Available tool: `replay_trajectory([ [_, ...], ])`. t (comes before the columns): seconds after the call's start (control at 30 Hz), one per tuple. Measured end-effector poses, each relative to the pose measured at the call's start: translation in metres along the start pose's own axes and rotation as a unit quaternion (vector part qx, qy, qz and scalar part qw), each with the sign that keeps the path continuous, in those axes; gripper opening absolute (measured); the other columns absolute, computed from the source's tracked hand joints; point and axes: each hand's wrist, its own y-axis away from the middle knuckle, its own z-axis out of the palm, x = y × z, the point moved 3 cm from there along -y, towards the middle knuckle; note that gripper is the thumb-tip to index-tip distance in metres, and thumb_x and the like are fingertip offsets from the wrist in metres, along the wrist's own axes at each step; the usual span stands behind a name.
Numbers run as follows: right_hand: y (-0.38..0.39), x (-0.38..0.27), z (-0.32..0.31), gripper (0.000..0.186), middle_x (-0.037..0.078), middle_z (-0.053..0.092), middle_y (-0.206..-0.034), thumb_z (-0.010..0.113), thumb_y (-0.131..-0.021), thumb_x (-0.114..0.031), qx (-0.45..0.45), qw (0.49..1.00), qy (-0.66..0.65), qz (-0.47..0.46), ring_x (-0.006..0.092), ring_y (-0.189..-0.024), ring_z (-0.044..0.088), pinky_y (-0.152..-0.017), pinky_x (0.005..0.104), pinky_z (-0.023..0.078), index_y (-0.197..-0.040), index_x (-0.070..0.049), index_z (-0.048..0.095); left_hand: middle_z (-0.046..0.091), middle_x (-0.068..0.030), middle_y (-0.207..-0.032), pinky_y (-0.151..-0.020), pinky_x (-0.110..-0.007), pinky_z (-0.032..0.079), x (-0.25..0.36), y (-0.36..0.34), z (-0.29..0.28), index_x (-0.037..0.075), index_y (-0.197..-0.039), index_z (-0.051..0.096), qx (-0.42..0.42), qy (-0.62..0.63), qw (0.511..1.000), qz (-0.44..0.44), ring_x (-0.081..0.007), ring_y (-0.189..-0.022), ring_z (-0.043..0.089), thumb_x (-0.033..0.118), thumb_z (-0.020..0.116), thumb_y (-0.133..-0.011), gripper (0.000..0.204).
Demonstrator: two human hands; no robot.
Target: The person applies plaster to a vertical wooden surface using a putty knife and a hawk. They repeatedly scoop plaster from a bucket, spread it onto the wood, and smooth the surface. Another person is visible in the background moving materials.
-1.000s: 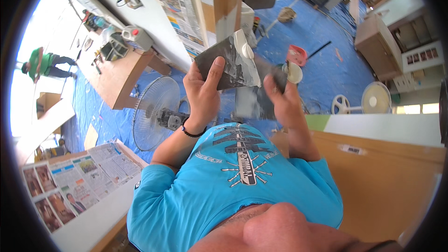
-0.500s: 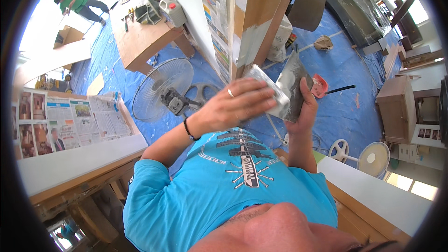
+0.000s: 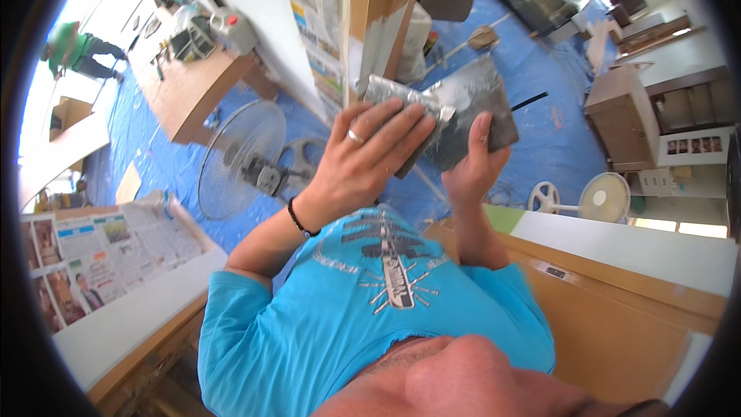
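In front of my chest, my right hand (image 3: 472,166) grips a dark, flat putty plate (image 3: 494,104), its thumb lying on the face and the other fingers behind. Pale grey filler is smeared over the plate's upper part. My left hand (image 3: 370,143) holds a smaller flat putty spreader (image 3: 400,94), also coated with filler, its fingers laid across it. The spreader's right edge meets the plate's left part, where a pale lump of filler (image 3: 446,114) shows. Of the spreader, the part beneath my fingers is hidden.
A door-like wooden edge (image 3: 378,11) rises just ahead. A standing fan (image 3: 243,158) is at left, another fan (image 3: 604,197) at right. Blue sheeting (image 3: 563,135) covers the floor. A wooden table (image 3: 181,85) bears tools and a canister. Someone in green (image 3: 73,50) stands far left.
Both hands have shifted left in the picture with spreader and plate. The plate now faces up more broadly and hides the red tray seen earlier; only its black handle shows. The whole view has turned.
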Motion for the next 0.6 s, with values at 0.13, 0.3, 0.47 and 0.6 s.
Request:
replay_trajectory([
  [0.13, 0.001, -0.021, -0.005, 0.042, 0.018, 0.061, -0.132, 0.06, -0.106, -0.022, 0.063, 0.995, -0.046, -0.065, 0.025, -0.116, 0.064, -0.097, 0.0397, 0.055, -0.133, 0.01, 0.053, 0.066, -0.0099, -0.131, -0.1, -0.039, 0.048, -0.007, 0.013, -0.003, 0.003, -0.134, 0.066, -0.024, 0.164, 0.986, 0.025, -0.0272, -0.121, 0.062, 0.004, 0.06, -0.088, 0.047],
  [0.3, 0.01, -0.053, -0.036, 0.05, 0.016, 0.062, -0.128, 0.067, -0.102, -0.03, 0.185, 0.981, -0.047, -0.034, 0.0273, -0.117, 0.064, -0.096, 0.0439, 0.056, -0.136, 0.003, 0.05, 0.069, -0.0081, -0.118, -0.09, -0.029, 0.051, -0.036, -0.015, -0.014, -0.006, -0.136, 0.058, 0.242, 0.643, 0.652, -0.322, -0.011, -0.107, 0.06, 0.012, 0.056, -0.106, 0.034],
  [0.47, 0.02, -0.075, -0.07, 0.059, 0.015, 0.059, -0.132, 0.071, -0.099, -0.032, 0.207, 0.977, -0.025, -0.045, 0.0274, -0.115, 0.064, -0.094, 0.0436, 0.057, -0.141, 0.0, 0.045, 0.069, -0.0106, -0.108, -0.087, -0.028, 0.052, -0.032, -0.079, -0.072, -0.005, -0.133, 0.058, 0.381, 0.489, 0.767, -0.167, -0.0116, -0.1, 0.064, 0.004, 0.067, -0.096, 0.039],
  [0.6, 0.021, -0.095, -0.1, 0.068, 0.017, 0.056, -0.137, 0.074, -0.097, -0.035, 0.232, 0.971, -0.014, -0.051, 0.0304, -0.12, 0.062, -0.097, 0.047, 0.056, -0.145, -0.002, 0.041, 0.069, -0.0155, -0.111, -0.088, -0.035, 0.052, -0.022, -0.139, -0.125, -0.006, -0.13, 0.06, 0.528, 0.263, 0.804, -0.08, -0.0233, -0.101, 0.068, -0.002, 0.067, -0.089, 0.042],
])
